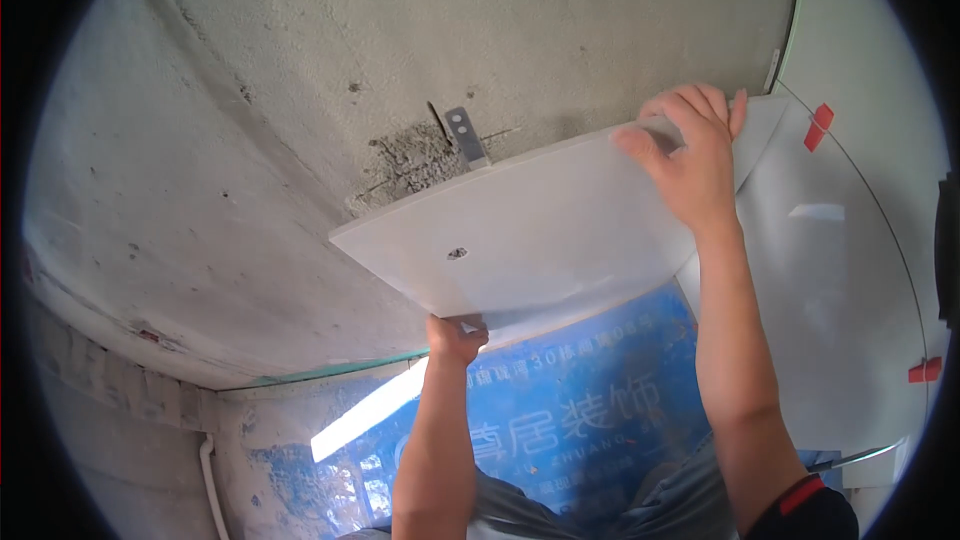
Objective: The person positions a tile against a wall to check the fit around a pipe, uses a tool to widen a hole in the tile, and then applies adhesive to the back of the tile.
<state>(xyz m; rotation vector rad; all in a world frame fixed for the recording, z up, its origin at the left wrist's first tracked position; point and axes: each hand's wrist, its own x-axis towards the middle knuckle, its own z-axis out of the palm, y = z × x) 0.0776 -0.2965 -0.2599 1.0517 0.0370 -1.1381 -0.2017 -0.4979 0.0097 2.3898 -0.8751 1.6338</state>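
Note:
A large white tile with a small dark hole spans the middle, in front of a bare grey wall. My right hand grips its upper edge near the right end, fingers curled over it. My left hand holds the tile's lower edge toward the left. A metal bracket with holes shows just above the tile, beside a rough chipped patch in the wall.
White tiles with red clips on their joints run down the right. Below lies a blue printed sheet with my legs over it. A white pipe stands at the lower left, near a bright light strip.

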